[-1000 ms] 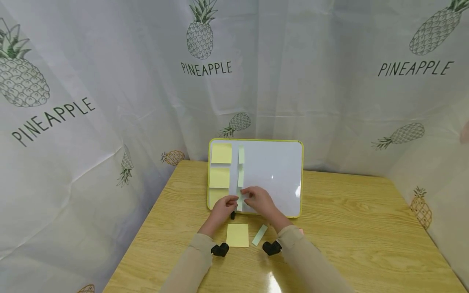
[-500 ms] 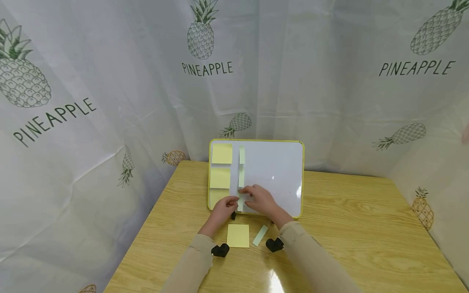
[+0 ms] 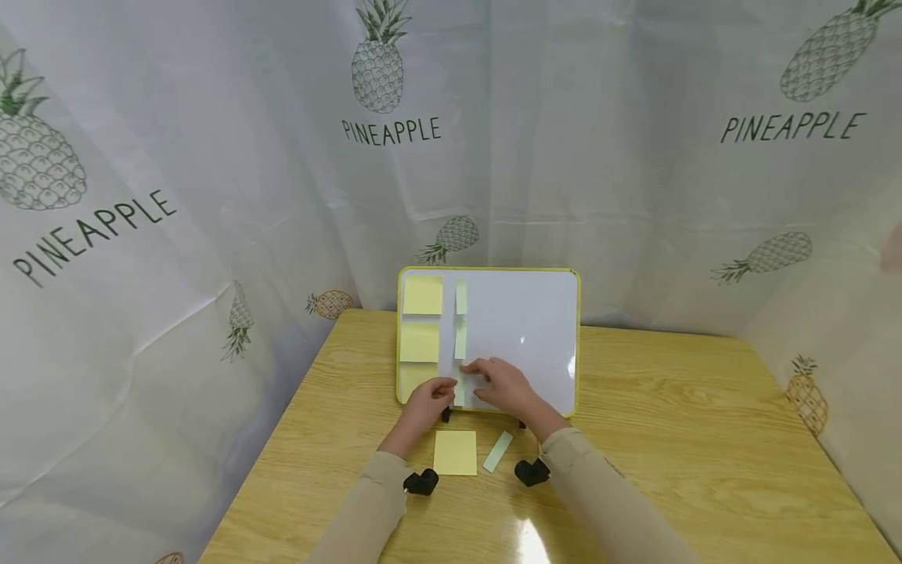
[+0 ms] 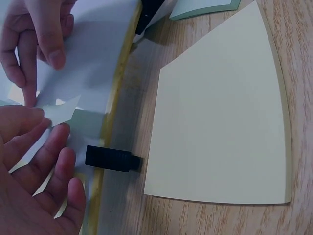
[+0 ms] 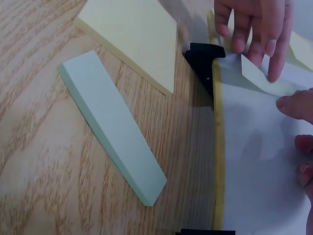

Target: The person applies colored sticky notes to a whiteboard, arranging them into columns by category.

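Behind everything hangs the pineapple-print curtain (image 3: 550, 176), closing off the back of the worktop (image 3: 669, 407), whose wood runs wide toward the right of the frame. Mid-frame stands the whiteboard (image 3: 524, 313), open white to the right of my hands, its yellow lower edge close beneath them. My right hand (image 3: 509, 388) reaches its forefinger to the upper part of the lowest green strip (image 5: 251, 72), thumb held apart; my left hand (image 3: 427, 401) is at that strip's lower end (pinching or merely touching, I cannot tell). At lower centre lies the yellow pad (image 3: 455, 453). Three yellow notes (image 3: 419, 342) are up at the board's left. The green pad (image 3: 497, 452) lies just right of the yellow one. Two upper green strips (image 3: 461, 341) look done; I judge the lowest unfinished, its end lifting off the board.
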A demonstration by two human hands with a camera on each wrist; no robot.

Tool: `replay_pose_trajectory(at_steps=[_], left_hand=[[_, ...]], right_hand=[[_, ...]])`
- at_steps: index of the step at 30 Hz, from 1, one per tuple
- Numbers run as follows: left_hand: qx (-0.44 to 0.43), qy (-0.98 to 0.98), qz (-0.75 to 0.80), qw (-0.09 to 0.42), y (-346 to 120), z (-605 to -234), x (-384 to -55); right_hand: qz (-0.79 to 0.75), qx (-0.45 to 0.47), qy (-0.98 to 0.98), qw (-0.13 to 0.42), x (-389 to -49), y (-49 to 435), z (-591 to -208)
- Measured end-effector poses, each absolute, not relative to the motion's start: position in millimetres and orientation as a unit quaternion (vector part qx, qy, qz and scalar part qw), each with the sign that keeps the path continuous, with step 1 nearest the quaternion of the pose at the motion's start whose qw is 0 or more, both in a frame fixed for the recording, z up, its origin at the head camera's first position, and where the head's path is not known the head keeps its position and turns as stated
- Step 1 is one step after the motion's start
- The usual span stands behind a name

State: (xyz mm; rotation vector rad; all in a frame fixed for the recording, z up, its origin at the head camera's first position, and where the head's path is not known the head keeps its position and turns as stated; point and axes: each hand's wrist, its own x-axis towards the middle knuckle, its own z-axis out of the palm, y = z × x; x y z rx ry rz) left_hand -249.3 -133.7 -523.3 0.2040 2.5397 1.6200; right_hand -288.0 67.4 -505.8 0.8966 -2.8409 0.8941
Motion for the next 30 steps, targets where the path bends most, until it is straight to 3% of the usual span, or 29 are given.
replay_pose_trajectory(at_steps=[30], left_hand=[[0.136, 0.84, 0.513, 0.112, -88.3, -535.6, -223.2]], right_hand=[[0.439, 0.236, -0.867, -0.007, -229.3, 141.3, -529.9]])
